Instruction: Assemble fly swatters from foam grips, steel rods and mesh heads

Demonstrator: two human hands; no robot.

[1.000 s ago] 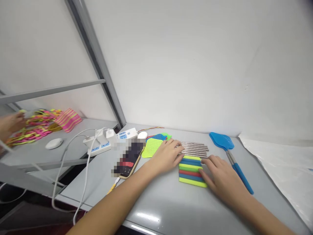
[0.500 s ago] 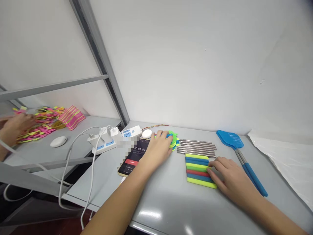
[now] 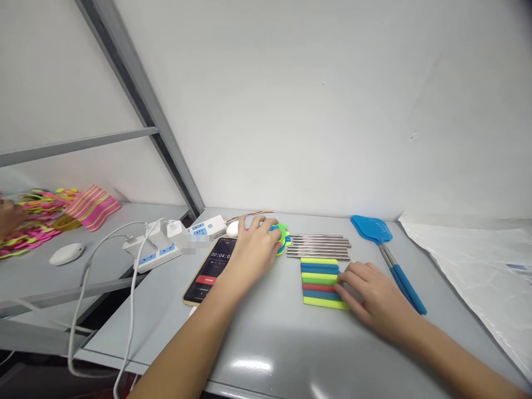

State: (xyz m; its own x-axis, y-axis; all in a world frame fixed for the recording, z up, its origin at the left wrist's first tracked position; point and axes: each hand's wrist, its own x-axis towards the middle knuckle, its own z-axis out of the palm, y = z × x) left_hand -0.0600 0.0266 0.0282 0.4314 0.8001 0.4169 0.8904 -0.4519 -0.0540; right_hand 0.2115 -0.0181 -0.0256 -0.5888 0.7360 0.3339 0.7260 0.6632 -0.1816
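Left hand: palm down, fingers arched over flat green-and-blue plastic swatter heads, frame centre; cannot tell if grip holds any. Right hand: loosely curled, unclenched, touching multicoloured matte tubes, lower right of centre.

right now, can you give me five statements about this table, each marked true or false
1. The right hand is at the right end of the coloured sticks. True.
2. The metal rods lie nearer the wall than the coloured sticks. True.
3. The phone's screen is dark. False: the phone is lit, showing digits.
4. The blue fly swatters lie right of the coloured sticks. True.
5. The left hand is on the blue fly swatters. False: the left hand is over green and blue pieces.
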